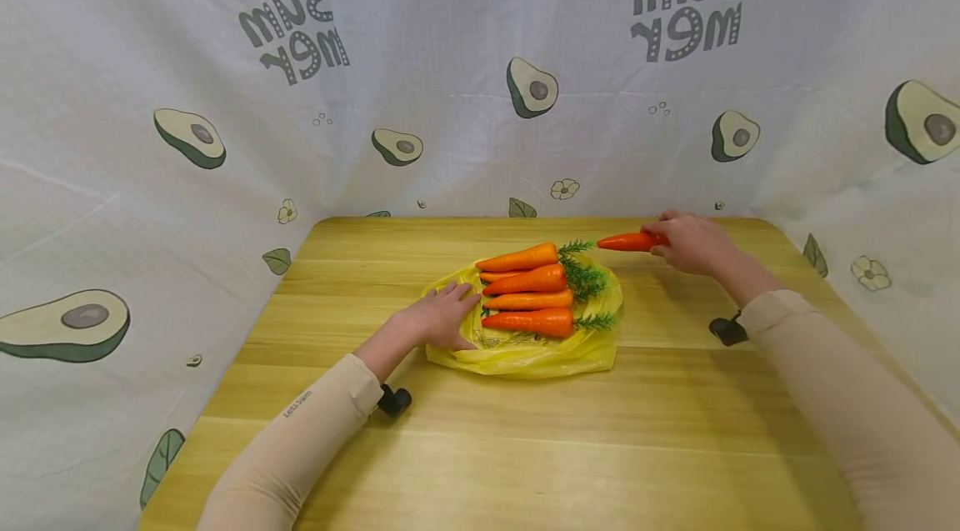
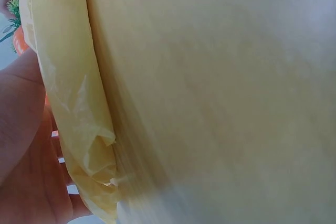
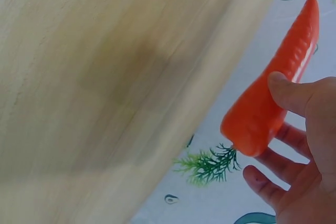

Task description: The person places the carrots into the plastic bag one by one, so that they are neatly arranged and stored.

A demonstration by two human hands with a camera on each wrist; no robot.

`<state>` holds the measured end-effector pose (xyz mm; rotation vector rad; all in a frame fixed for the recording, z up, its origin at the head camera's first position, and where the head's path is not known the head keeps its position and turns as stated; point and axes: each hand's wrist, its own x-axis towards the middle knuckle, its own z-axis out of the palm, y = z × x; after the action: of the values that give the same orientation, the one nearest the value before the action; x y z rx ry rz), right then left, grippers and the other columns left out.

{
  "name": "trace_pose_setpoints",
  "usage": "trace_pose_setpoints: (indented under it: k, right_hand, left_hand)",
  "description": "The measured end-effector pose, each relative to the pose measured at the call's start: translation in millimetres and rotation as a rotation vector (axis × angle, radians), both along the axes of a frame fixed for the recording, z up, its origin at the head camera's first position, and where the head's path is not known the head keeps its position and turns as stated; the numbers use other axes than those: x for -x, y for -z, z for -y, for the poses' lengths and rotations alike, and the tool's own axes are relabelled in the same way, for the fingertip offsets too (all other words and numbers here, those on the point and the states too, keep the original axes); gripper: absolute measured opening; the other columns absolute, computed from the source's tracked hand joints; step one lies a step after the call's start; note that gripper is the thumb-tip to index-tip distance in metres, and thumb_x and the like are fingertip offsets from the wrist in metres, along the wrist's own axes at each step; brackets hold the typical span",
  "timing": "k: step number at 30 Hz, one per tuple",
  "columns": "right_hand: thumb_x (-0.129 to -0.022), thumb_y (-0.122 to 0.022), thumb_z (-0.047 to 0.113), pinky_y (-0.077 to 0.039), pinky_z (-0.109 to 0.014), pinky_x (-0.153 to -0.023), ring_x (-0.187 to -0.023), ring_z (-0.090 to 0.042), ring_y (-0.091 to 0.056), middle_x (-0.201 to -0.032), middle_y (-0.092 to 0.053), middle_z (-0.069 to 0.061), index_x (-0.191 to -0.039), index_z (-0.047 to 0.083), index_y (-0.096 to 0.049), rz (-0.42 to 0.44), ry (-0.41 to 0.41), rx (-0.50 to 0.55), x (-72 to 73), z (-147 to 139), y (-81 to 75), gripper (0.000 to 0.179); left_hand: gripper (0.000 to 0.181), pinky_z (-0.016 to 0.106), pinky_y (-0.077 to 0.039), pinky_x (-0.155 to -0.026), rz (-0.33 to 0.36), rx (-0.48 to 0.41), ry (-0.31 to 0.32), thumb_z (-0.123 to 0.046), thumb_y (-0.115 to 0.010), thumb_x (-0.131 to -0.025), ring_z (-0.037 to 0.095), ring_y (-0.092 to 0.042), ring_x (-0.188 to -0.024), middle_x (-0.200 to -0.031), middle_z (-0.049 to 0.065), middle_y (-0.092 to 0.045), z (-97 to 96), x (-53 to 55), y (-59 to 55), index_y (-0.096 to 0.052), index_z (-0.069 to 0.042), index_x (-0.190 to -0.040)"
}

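My right hand [image 1: 693,243] holds an orange-red carrot [image 1: 630,242] over the far right of the table, its thin tip pointing left. In the right wrist view the thumb presses the side of this carrot [image 3: 262,98], fingers beneath, and a green frond [image 3: 210,163] hangs from its thick end. Several more carrots [image 1: 528,321] lie side by side on a flattened yellow plastic bag [image 1: 540,362], tips left and green tops right. At the bag's left edge, my left hand [image 1: 442,318] rests with fingers spread. The left wrist view shows the bag's rolled edge [image 2: 68,72] along that palm.
A light wooden table [image 1: 480,439] lies under everything. White cloth [image 1: 450,39] with avocado prints hangs behind it and at both sides. Small black wrist cameras, one at the left sleeve [image 1: 322,423] and one at the right sleeve [image 1: 817,364], sit near the tabletop.
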<state>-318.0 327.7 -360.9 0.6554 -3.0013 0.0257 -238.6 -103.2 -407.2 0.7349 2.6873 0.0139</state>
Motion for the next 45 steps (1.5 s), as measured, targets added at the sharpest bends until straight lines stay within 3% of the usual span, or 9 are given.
trace_pose_setpoints:
  k: [16, 35, 45]
  right_hand:
    - [-0.089, -0.075, 0.016, -0.052, -0.050, -0.071, -0.078, -0.030, -0.058, -0.105, -0.064, -0.020, -0.125, 0.003, -0.069, -0.044, -0.046, 0.017, -13.6, 6, -13.8, 0.039]
    - [-0.090, -0.076, 0.020, -0.051, -0.048, -0.069, -0.079, -0.031, -0.058, -0.105, -0.066, -0.018, -0.128, 0.003, -0.069, -0.105, -0.021, -0.010, -27.9, 13, -35.4, 0.042]
    - [-0.088, -0.078, 0.021, -0.051, -0.045, -0.066, -0.077, -0.029, -0.058, -0.102, -0.066, -0.016, -0.125, 0.005, -0.071, -0.146, -0.079, -0.016, -42.9, 27, -45.7, 0.041]
  left_hand:
    - [0.092, 0.058, -0.019, -0.123, 0.004, 0.006, 0.000, -0.056, -0.068, -0.091, 0.033, -0.010, -0.157, -0.169, 0.010, -0.014, -1.4, 0.7, 2.3, -0.022, -0.018, -0.162]
    - [0.092, 0.058, -0.017, -0.123, 0.021, -0.009, -0.006, -0.055, -0.068, -0.092, 0.033, -0.009, -0.157, -0.170, 0.010, -0.012, -0.7, 0.3, 2.9, -0.021, -0.018, -0.163]
    - [0.094, 0.059, -0.018, -0.122, 0.013, -0.012, -0.002, -0.056, -0.068, -0.091, 0.034, -0.010, -0.157, -0.169, 0.011, -0.013, -0.8, 0.7, 0.7, -0.021, -0.017, -0.163]
